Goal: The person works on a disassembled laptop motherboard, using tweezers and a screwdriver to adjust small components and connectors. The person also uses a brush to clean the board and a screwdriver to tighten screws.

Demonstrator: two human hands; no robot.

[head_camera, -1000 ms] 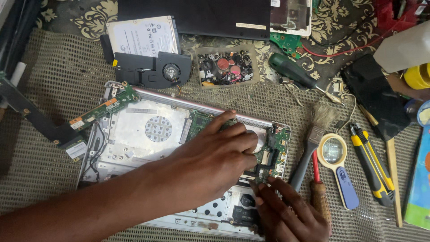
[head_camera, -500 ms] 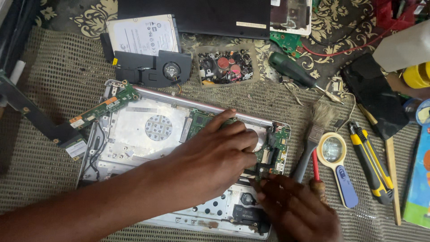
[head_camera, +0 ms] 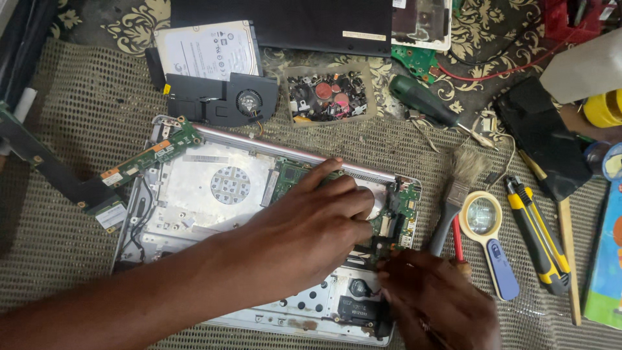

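The left hand is laid flat, fingers spread and pressed on the green motherboard inside the opened laptop chassis at frame centre. The right hand, at 5 o'clock of the board, is curled with fingertips touching the board's lower edge; whether anything is pinched cannot be told. A brush and magnifying glass are seen at 3 o'clock, a cooling fan and a tray of screws at 12.

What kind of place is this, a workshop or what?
Probably an electronics repair bench: an opened laptop chassis with a bare circuit board, a tray of small spare parts, plus a screwdriver and magnifying glass.
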